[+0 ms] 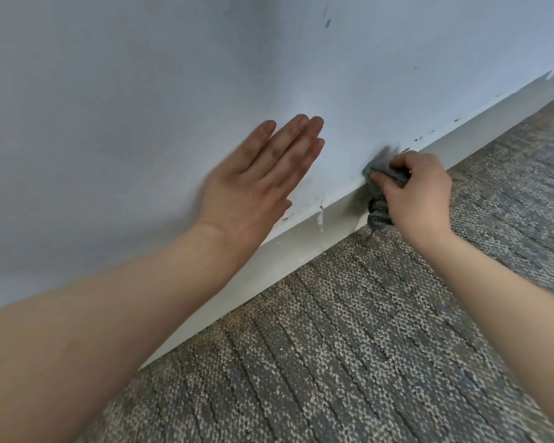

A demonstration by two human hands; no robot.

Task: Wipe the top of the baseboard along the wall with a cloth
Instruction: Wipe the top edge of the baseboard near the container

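Note:
A white baseboard point(301, 247) runs diagonally from lower left to upper right where the pale wall point(141, 91) meets the carpet. My right hand point(419, 193) grips a bunched grey cloth point(381, 169) and holds it against the top edge of the baseboard. A patterned part of the cloth hangs below my thumb in front of the board. My left hand point(259, 183) lies flat on the wall with straight fingers, just above the baseboard and to the left of the cloth.
Grey-brown striped carpet point(365, 346) covers the floor in front of the baseboard. Dark scuffs and chipped paint mark the wall just above the board, to the right of the cloth and under my left hand.

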